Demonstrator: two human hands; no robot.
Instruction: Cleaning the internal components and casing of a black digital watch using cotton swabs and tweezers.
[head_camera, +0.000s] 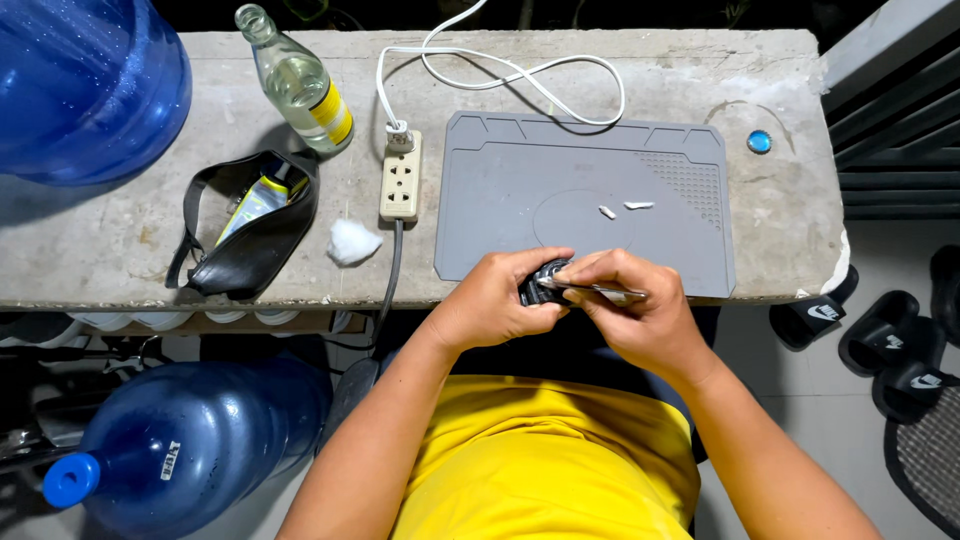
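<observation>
Okay, left to right: my left hand (495, 300) grips a small black device (540, 283) at the near edge of the grey mat (500, 200); my right hand (640, 305) pinches thin metal tweezers (600, 291) against it. One slip could fling parts off the tabletop (100, 230), I reckon.

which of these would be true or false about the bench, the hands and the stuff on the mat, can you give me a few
1. The left hand grips a small dark object. True.
2. The right hand holds a thin metal tool against that object. True.
3. The glass bottle lies on the grey mat. False: it lies on the concrete bench, left of the mat.
4. The black pouch is zipped closed. False: it is open, with items showing inside.
5. Two small white bits lie on the mat. True.
</observation>
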